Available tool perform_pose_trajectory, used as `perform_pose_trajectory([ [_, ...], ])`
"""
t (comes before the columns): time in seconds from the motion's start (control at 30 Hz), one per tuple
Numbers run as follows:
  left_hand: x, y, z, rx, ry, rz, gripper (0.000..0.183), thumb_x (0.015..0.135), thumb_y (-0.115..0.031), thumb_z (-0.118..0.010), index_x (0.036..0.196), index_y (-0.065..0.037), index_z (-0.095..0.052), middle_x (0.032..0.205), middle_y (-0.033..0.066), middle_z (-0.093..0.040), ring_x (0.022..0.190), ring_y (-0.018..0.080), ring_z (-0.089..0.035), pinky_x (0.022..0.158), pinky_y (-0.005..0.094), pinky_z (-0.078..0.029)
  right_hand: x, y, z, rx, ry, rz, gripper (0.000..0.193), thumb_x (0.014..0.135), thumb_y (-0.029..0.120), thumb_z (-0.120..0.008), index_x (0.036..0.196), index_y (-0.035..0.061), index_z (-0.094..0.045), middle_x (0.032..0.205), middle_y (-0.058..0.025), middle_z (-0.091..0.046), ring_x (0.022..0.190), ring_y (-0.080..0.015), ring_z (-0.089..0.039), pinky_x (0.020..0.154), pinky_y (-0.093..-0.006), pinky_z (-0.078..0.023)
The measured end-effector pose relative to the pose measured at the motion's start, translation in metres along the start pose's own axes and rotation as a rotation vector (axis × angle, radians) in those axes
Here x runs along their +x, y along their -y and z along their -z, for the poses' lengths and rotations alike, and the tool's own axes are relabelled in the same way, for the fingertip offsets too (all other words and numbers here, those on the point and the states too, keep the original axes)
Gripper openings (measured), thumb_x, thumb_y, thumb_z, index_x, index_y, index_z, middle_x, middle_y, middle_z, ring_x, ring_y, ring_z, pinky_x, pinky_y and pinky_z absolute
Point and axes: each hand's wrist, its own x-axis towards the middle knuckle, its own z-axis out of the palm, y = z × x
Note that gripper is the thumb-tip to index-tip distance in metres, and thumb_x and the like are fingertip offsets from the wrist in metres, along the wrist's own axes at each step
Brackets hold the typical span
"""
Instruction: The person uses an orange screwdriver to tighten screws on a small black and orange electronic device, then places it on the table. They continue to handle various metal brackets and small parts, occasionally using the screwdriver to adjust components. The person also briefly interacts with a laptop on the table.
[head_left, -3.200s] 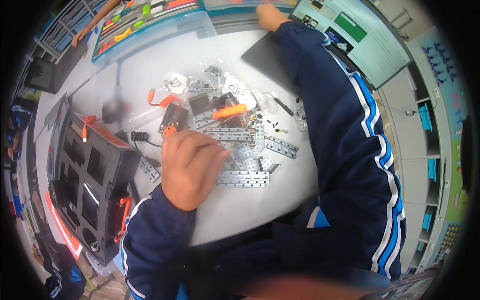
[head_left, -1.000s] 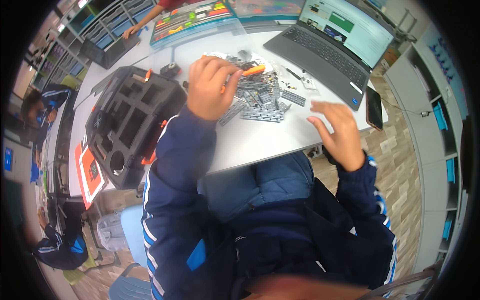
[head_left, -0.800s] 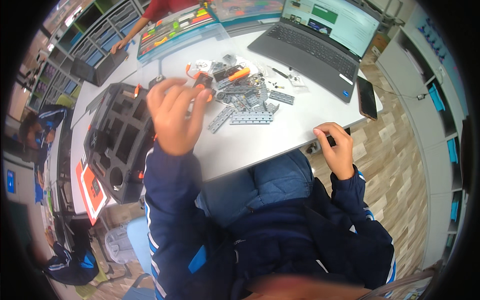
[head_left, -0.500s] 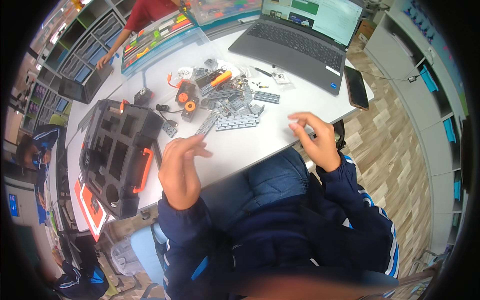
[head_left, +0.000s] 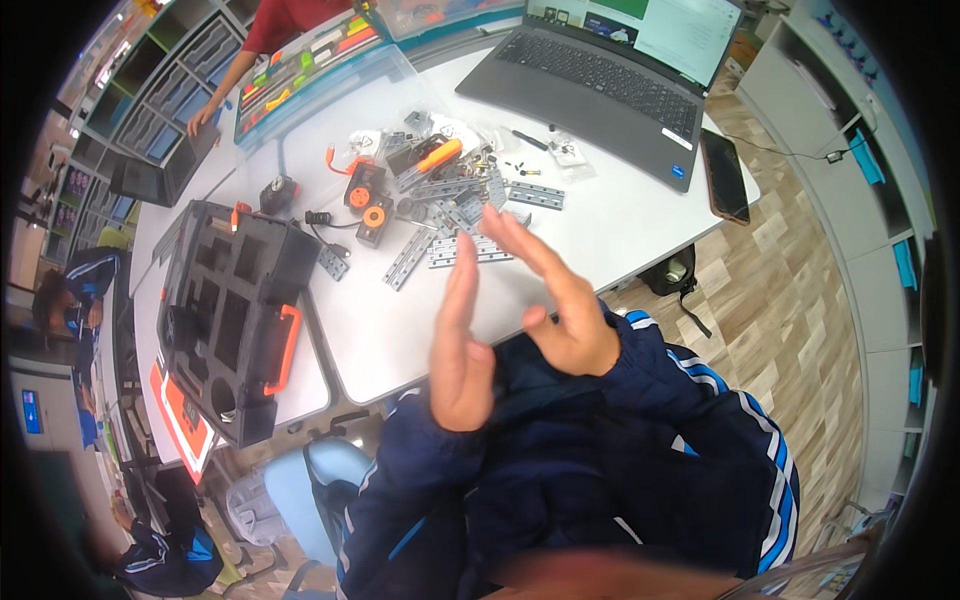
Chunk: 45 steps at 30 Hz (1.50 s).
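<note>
My left hand [head_left: 463, 350] is raised over the table's near edge, fingers stretched out, holding nothing. Facing it palm to palm, with a gap between, is my right hand [head_left: 572, 310], also empty and with straight fingers. Just beyond the fingertips lies a heap of grey perforated building parts [head_left: 462, 192], partly hidden by my hands. A loose grey beam [head_left: 408, 262] rests left of the heap. On the heap's far side is an orange-handled tool [head_left: 437, 155]. Two black-and-orange motor-like blocks [head_left: 366, 185] stand beside it, and an orange-tipped cable [head_left: 331, 158] lies behind them.
An open black case [head_left: 215, 310] with cut-out foam stands at the left, above an orange-and-white booklet [head_left: 182, 420]. An open laptop [head_left: 590, 85] and a dark phone [head_left: 724, 178] occupy the far right. Another person's arm [head_left: 222, 88] reaches toward the table near a clear tray [head_left: 330, 100].
Both hands have come together toward the middle: the left moved right, the right moved left. They are now palm to palm, still apart. The parts on the table look unmoved.
</note>
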Motion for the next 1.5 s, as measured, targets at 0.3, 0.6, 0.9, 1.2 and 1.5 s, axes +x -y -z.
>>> perform_pose_trajectory([
  [0.3,-0.021,0.011,-0.055,-0.243,-0.01,0.114,0.101,0.099,-0.044,-0.058,0.158,0.01,0.005,0.166,0.0335,0.003,0.157,0.0427,-0.003,0.126,0.0479,-0.008,-0.011,-0.018,-0.021,0.133,0.003,0.045,0.089,0.099,0.047,-0.06,0.16,-0.0039,-0.02,0.167,-0.0297,-0.013,0.156,-0.0437,-0.015,0.125,-0.0493,-0.015],
  [0.6,-0.039,0.018,-0.051,-0.283,0.441,0.226,0.121,0.085,-0.036,-0.08,0.157,0.011,0.005,0.166,0.0344,-0.001,0.156,0.0466,-0.003,0.125,0.0479,-0.007,0.002,-0.014,0.008,-0.028,-0.15,-0.071,0.07,0.103,0.031,-0.051,0.158,-0.0044,-0.026,0.164,-0.0277,-0.027,0.153,-0.0392,-0.029,0.12,-0.0487,-0.026],
  [0.9,-0.018,0.011,-0.048,-0.146,0.274,0.045,0.125,0.078,-0.036,-0.085,0.16,0.006,0.0,0.165,0.0367,0.004,0.154,0.0528,0.008,0.121,0.0621,0.002,-0.013,-0.014,-0.029,0.301,-0.281,-0.136,0.07,0.106,0.032,-0.045,0.161,-0.0021,-0.018,0.164,-0.0293,-0.024,0.152,-0.0412,-0.028,0.122,-0.0546,-0.023],
  [1.2,-0.004,-0.015,-0.044,0.19,0.115,-0.184,0.106,0.075,-0.047,-0.079,0.16,-0.005,-0.032,0.167,0.0316,-0.013,0.157,0.0467,-0.002,0.122,0.0577,0.004,-0.004,0.03,-0.102,1.14,-0.917,0.083,0.081,0.086,0.005,-0.062,0.149,0.0082,-0.012,0.149,-0.0454,-0.026,0.138,-0.0578,-0.035,0.105,-0.0627,-0.043],
  [1.5,-0.017,-0.03,-0.06,0.598,0.315,-0.111,0.059,0.094,-0.047,-0.066,0.138,-0.009,-0.059,0.129,0.005,-0.06,0.128,0.019,-0.051,0.105,0.0318,-0.042,-0.007,0.009,-0.002,1.472,0.069,-0.09,0.049,0.108,0.043,-0.046,0.096,-0.0021,-0.061,0.079,-0.0138,-0.064,0.073,-0.0228,-0.062,0.072,-0.0336,-0.049],
])
